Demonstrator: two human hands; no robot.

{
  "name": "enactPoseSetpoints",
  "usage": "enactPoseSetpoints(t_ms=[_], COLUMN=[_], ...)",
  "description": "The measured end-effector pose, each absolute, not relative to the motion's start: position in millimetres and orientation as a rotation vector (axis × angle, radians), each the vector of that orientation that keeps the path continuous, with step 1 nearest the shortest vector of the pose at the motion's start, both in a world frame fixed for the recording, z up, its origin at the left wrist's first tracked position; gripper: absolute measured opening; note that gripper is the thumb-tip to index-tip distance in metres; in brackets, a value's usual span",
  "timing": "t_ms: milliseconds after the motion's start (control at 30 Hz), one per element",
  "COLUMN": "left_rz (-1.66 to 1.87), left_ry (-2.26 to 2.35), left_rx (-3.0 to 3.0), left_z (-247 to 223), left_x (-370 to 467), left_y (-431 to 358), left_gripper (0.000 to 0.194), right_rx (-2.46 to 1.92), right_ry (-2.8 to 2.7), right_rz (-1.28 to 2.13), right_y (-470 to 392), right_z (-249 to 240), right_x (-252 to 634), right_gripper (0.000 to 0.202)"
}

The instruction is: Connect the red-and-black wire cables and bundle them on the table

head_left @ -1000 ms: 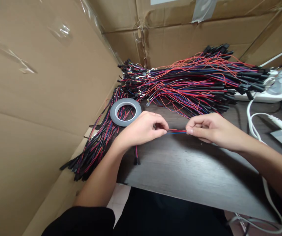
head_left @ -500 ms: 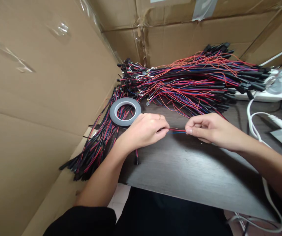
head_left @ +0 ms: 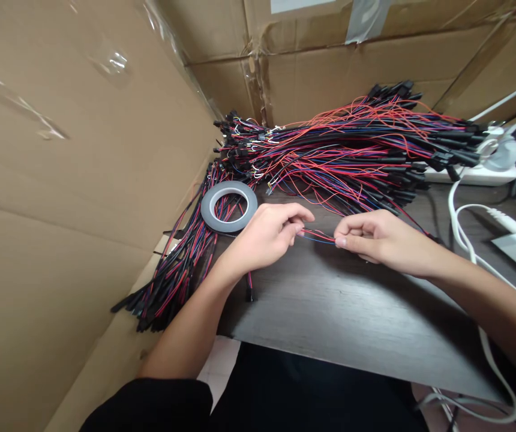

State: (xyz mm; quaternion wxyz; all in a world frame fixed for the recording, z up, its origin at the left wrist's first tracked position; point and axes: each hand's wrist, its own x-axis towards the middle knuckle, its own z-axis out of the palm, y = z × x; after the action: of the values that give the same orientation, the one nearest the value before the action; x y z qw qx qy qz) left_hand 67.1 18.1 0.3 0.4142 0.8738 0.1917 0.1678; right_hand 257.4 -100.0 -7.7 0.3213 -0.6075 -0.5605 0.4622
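Cardboard (head_left: 82,198) walled in the dark tabletop (head_left: 330,324) to the left of the hands and beyond them. Thin wires (head_left: 319,237) in red, blue and a darker colour spanned the short gap between the left hand (head_left: 273,234) and the right hand (head_left: 370,241). The right hand was closed in a pinch, thumb against forefinger; the left hand held its end of them at the thumb tip, probably against a finger mostly hidden, with its forefinger raised clear. Just beyond the left wrist lay a roll of tape (head_left: 228,227), and past both hands stretched a wire bundle (head_left: 352,144) (a tangled one, orange strands looping over its top).

The wires would likely handle as light and limp, quick to splay or slip from a loose touch; a fingertip pinch near each end looked the surest hold, since a hard tug might strain them.

Compared with half a second earlier, the left forefinger had lifted away from its thumb, and the wires, then nearly level, sloped down toward the right hand and looked more spread. The right hand's pinch looked unchanged.
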Motion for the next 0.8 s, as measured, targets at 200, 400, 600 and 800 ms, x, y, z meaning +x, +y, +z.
enactPoseSetpoints(t_ms=[200, 400, 600, 800], left_rz=[0.154, 0.14, 0.297, 0.318], left_ry=[0.507, 0.542, 0.38, 0.3], left_rx=[1.779, 1.901, 2.331, 2.398], left_z=[8.9, 10.0, 6.4, 3.7], left_x=[65.2, 64.6, 67.5, 70.5], left_y=[19.0, 19.7, 19.8, 14.2], left_gripper=[0.018, 0.023, 0.021, 0.011], right_rx=[-1.587, -1.599, -1.602, -1.586], right_ry=[-1.5, -1.512, -1.543, -1.563], right_rz=[1.215, 1.206, 1.207, 1.199], right_y=[-99.9, -100.0, -100.0, -100.3], right_z=[-7.2, -7.3, -5.6, -4.3], right_x=[257.4, 257.4, 255.7, 253.4], right_gripper=[0.033, 0.03, 0.027, 0.026])
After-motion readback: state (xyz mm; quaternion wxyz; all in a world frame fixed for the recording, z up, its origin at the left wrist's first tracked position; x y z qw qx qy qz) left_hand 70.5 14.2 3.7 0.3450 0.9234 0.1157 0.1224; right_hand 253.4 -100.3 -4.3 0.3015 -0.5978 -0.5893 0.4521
